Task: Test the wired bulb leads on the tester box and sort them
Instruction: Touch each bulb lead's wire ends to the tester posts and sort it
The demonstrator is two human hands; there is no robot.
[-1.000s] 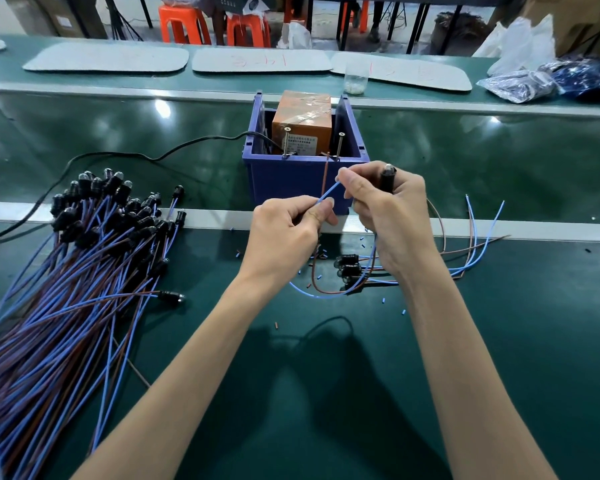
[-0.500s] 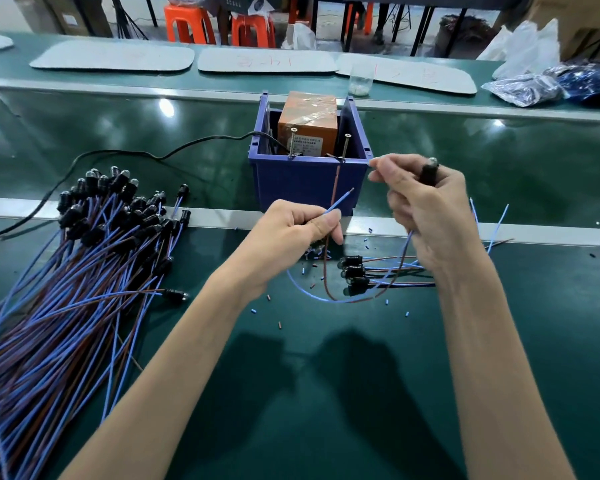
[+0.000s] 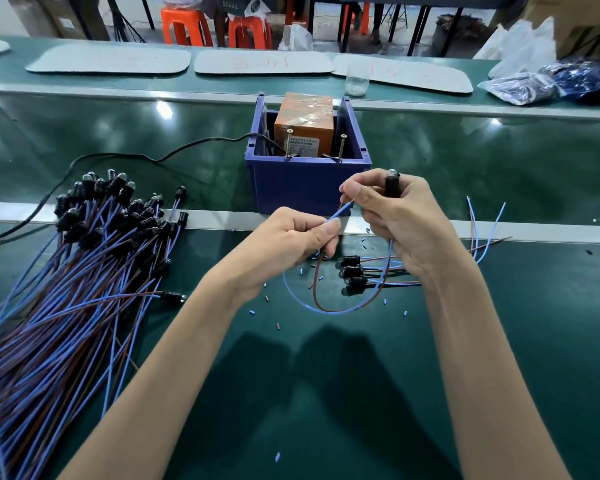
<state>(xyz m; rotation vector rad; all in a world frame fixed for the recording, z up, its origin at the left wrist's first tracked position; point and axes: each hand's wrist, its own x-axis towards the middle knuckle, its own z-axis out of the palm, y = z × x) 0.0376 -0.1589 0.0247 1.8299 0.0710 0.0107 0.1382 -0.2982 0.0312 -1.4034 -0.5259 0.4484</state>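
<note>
Pinching the blue wire [image 3: 340, 213] near its free end between thumb and forefinger, the left hand [image 3: 291, 244] has its other fingers curled under; the right hand [image 3: 406, 230], close beside it and slightly higher, grips the black bulb socket [image 3: 392, 184] upright in its curled fingers, with thumb and forefinger closed at the wire tips, though I cannot tell whether they actually nip the brown wire [image 3: 317, 292]. Both wires hang down from the hands in one slack loop over the green belt [image 3: 361, 393]; the held lead sits just in front of the tester box [image 3: 305, 188], a blue bin with an orange unit [image 3: 303, 123] inside and two screws [image 3: 288, 143] standing at its near rim; the wire ends are short of those screws, not touching. Beneath the right hand lies a small cluster of leads [image 3: 352, 271], sockets pointing left, tails trailing right; tiny bits of stripped insulation are scattered around them. Well to the left sprawls a large heap of leads [image 3: 84, 271], sockets bunched at the far end. A black cable [image 3: 136, 157] snakes from the box's left side; on the far bench stand a clear cup [image 3: 356, 81] and grey mats [image 3: 108, 58].
</note>
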